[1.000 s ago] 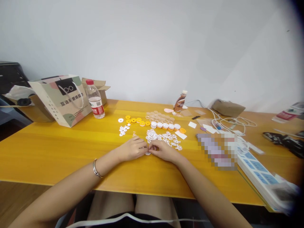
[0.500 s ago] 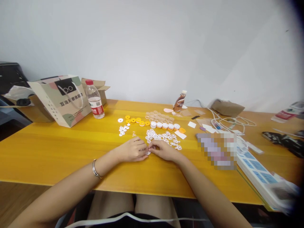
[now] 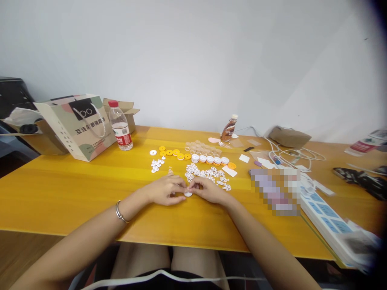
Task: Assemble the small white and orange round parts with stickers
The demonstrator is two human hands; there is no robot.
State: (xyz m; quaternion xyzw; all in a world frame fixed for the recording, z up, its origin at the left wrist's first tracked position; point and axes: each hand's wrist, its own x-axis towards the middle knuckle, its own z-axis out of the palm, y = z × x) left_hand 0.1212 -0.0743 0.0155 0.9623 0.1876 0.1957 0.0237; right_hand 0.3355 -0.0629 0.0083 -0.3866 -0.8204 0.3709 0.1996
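Between my fingertips, low over the table, is a small white disc [image 3: 188,194], partly covered by both hands. My left hand [image 3: 165,191] reaches it from the left, with index finger and thumb tips at its edge and a gap between them further back. On the other side my right hand [image 3: 208,191] pinches it with bent fingers. Just beyond my right hand lies a heap of white spoked plastic pieces [image 3: 203,173]. White stemmed discs [image 3: 157,163] sit past my left hand, near a few tiny pale rings [image 3: 170,170].
Behind run yellow rings [image 3: 169,152], stacked white wheels [image 3: 209,160] and clear rings [image 3: 204,148]. A water bottle [image 3: 121,129] and paper bag [image 3: 77,128] stand left; a brown drink bottle [image 3: 229,129] stands at the back. Right are a blurred flat object [image 3: 275,191], cables and a power strip [image 3: 328,217].
My left thumb has moved apart from its index finger, leaving a gap, and more of the white disc shows. My right hand has hardly moved.
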